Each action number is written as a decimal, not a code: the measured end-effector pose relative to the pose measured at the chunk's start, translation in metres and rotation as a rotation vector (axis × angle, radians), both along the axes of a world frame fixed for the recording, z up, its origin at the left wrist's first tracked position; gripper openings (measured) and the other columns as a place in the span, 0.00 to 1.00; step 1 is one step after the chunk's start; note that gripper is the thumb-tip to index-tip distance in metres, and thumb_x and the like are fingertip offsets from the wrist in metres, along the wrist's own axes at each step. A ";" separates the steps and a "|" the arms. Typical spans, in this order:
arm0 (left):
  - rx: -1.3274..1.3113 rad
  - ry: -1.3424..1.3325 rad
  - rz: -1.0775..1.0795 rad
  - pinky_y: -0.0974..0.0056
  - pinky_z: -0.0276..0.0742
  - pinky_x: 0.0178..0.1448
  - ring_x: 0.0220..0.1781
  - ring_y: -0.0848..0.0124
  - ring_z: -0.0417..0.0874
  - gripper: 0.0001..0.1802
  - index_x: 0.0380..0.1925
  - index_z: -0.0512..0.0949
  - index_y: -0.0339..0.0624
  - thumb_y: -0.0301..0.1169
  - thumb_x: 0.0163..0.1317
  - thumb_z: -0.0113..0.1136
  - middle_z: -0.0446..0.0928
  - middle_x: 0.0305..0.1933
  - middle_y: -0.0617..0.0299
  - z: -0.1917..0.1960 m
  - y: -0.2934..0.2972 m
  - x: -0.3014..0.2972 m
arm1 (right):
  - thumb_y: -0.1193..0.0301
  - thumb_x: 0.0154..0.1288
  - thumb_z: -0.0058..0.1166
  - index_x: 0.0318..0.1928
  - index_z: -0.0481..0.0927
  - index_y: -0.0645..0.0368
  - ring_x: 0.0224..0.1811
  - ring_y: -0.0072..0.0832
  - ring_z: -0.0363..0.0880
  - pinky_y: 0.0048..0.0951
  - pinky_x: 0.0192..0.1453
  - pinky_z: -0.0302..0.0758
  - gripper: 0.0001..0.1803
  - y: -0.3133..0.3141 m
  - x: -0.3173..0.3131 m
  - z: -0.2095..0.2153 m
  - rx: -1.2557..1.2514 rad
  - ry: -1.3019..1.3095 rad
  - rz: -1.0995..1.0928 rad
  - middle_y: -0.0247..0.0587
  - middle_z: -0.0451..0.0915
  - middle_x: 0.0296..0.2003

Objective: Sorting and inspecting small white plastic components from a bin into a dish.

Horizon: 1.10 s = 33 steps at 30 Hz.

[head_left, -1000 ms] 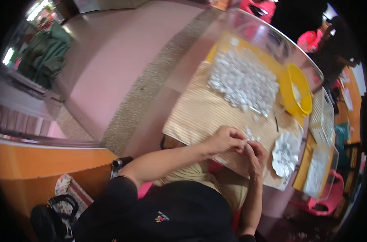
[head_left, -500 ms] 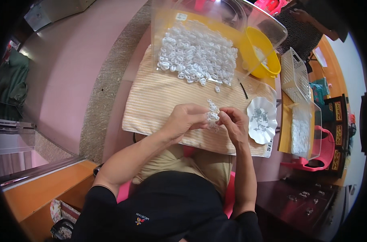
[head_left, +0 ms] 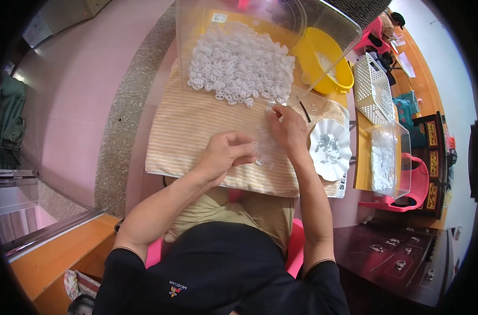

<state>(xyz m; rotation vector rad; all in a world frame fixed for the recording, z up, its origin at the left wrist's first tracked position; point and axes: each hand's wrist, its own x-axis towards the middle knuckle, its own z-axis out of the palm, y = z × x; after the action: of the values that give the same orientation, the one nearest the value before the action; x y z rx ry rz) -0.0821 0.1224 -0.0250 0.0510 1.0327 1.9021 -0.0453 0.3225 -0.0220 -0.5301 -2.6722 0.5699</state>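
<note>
Many small white plastic pieces, oval with two holes, lie in a heap (head_left: 241, 63) at the far side of the striped towel (head_left: 170, 121). My right hand (head_left: 290, 130) reaches to the near edge of that heap, its bent fingertips closed on one loose white piece (head_left: 269, 109). Nearer to me, my left hand (head_left: 224, 157) hovers over the towel with thumb and fingers pinched; what sits between them is too small to tell. A thin scatter of translucent white pieces (head_left: 265, 157) rests on the towel between the hands.
Right of my right hand stands a white scalloped dish (head_left: 336, 170) with small dark bits. A black slim tool (head_left: 305, 112) lies above it. A clear box wall (head_left: 323, 79) rises beside the heap, near a yellow basin (head_left: 323, 42). Farther right are a white basket (head_left: 373, 92) and a filled clear bin (head_left: 384, 163).
The hands have parted. My right hand has moved away from me to the heap's edge; my left stays near, still pinched. The whole view has shifted slightly.
</note>
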 end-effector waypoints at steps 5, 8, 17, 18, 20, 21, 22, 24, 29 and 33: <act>0.021 -0.007 0.003 0.68 0.84 0.44 0.36 0.72 0.82 0.10 0.41 0.77 0.30 0.22 0.60 0.63 0.79 0.37 0.57 0.000 -0.001 -0.001 | 0.63 0.64 0.53 0.39 0.83 0.56 0.42 0.45 0.81 0.40 0.46 0.76 0.12 -0.002 -0.007 0.001 0.015 -0.137 -0.061 0.44 0.82 0.41; 0.007 -0.011 -0.005 0.68 0.85 0.45 0.36 0.74 0.83 0.10 0.43 0.78 0.32 0.21 0.62 0.61 0.80 0.35 0.59 0.001 0.000 -0.001 | 0.64 0.62 0.55 0.40 0.82 0.55 0.41 0.45 0.81 0.41 0.45 0.76 0.11 0.001 -0.006 0.002 0.009 -0.111 0.006 0.44 0.82 0.41; -0.005 -0.008 0.008 0.68 0.85 0.45 0.35 0.74 0.83 0.10 0.43 0.78 0.32 0.22 0.62 0.61 0.80 0.35 0.60 -0.001 0.000 -0.001 | 0.70 0.61 0.60 0.44 0.80 0.60 0.28 0.30 0.81 0.31 0.33 0.75 0.11 0.006 0.015 -0.003 -0.378 0.078 0.123 0.40 0.81 0.31; -0.008 -0.011 0.006 0.68 0.85 0.45 0.35 0.74 0.83 0.10 0.43 0.78 0.32 0.22 0.62 0.61 0.80 0.35 0.60 -0.002 -0.001 -0.002 | 0.73 0.63 0.59 0.45 0.80 0.62 0.28 0.20 0.76 0.22 0.33 0.72 0.11 0.004 0.019 0.000 -0.521 0.081 0.146 0.33 0.80 0.30; 0.005 -0.010 0.021 0.67 0.85 0.45 0.36 0.74 0.83 0.09 0.43 0.78 0.33 0.22 0.62 0.61 0.81 0.35 0.60 -0.003 -0.002 -0.003 | 0.75 0.65 0.57 0.46 0.80 0.64 0.29 0.11 0.70 0.14 0.33 0.68 0.10 -0.002 0.027 0.008 -0.667 0.083 0.165 0.25 0.78 0.30; 0.001 -0.013 0.019 0.67 0.85 0.45 0.36 0.74 0.83 0.09 0.43 0.78 0.33 0.22 0.62 0.61 0.81 0.35 0.60 -0.003 -0.002 -0.003 | 0.74 0.66 0.57 0.47 0.80 0.64 0.29 0.10 0.71 0.14 0.34 0.68 0.11 -0.005 0.030 0.012 -0.803 0.058 0.136 0.24 0.77 0.31; 0.009 -0.016 0.027 0.67 0.85 0.45 0.36 0.74 0.83 0.09 0.43 0.78 0.33 0.22 0.62 0.61 0.81 0.35 0.60 -0.003 -0.003 -0.003 | 0.74 0.66 0.57 0.47 0.80 0.64 0.30 0.09 0.71 0.14 0.34 0.68 0.11 -0.007 0.032 0.013 -0.940 0.032 0.106 0.24 0.77 0.31; 0.018 -0.020 0.026 0.67 0.85 0.45 0.36 0.73 0.84 0.09 0.43 0.79 0.33 0.22 0.62 0.62 0.81 0.35 0.59 -0.002 -0.002 -0.003 | 0.74 0.66 0.57 0.47 0.79 0.64 0.31 0.10 0.71 0.14 0.35 0.68 0.11 -0.007 0.039 0.014 -0.984 0.051 0.102 0.24 0.77 0.32; -0.010 -0.029 0.034 0.68 0.83 0.44 0.34 0.74 0.83 0.09 0.41 0.79 0.34 0.23 0.61 0.63 0.81 0.34 0.59 0.000 0.001 -0.001 | 0.74 0.66 0.57 0.47 0.77 0.64 0.33 0.11 0.73 0.14 0.37 0.70 0.11 -0.007 0.049 0.009 -1.104 0.144 0.173 0.26 0.77 0.33; -0.022 -0.038 0.033 0.68 0.84 0.44 0.34 0.74 0.83 0.10 0.42 0.79 0.34 0.23 0.61 0.63 0.81 0.34 0.59 0.001 0.001 0.000 | 0.75 0.66 0.58 0.48 0.75 0.66 0.33 0.16 0.76 0.18 0.37 0.76 0.12 -0.007 0.053 0.008 -1.148 0.154 0.208 0.31 0.77 0.33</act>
<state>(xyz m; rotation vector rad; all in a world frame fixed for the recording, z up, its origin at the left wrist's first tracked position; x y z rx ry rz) -0.0822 0.1234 -0.0239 -0.0150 1.0336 1.9141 0.0078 0.3152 -0.0138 -0.4302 -2.0218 2.1047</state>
